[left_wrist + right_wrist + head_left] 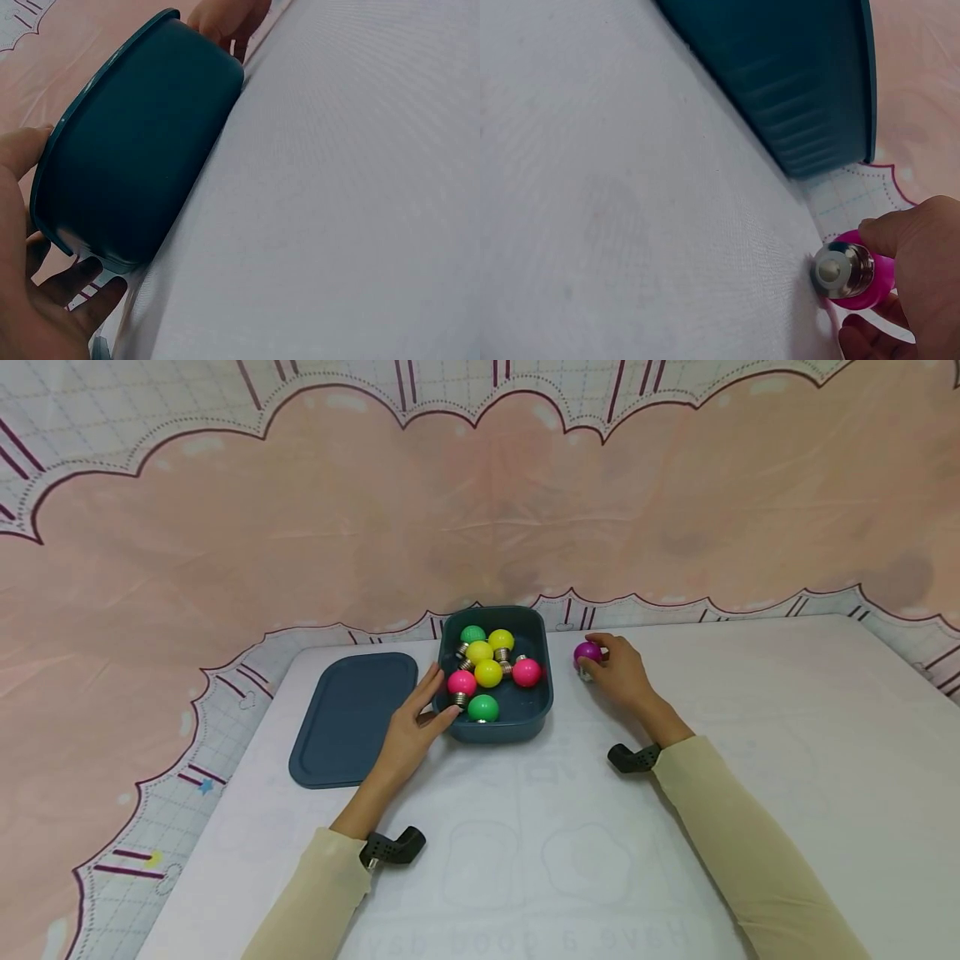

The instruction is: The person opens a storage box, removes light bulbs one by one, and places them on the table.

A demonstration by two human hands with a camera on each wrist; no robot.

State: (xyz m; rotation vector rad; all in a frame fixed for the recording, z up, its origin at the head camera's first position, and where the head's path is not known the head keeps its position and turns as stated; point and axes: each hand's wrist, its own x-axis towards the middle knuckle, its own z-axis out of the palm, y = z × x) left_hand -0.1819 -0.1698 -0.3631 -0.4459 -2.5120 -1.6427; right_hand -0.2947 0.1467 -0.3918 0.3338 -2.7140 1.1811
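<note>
Right hand pinches the purple bulb by its globe, apart from the tub at its 3 o'clock. Left hand, fingers relaxed, rests against the tub's 8 o'clock side. Assessed: bulb light, rigid, slick, possibly brittle; hold the globe's widest part with modest, even pressure.

White tabletop in front of me, faint outlines and lettering on it; dark blue-green box stands upright near the far edge, flat blue lid just beside it on my left; can't tell if the purple bulb in my right fingers touches the surface
</note>
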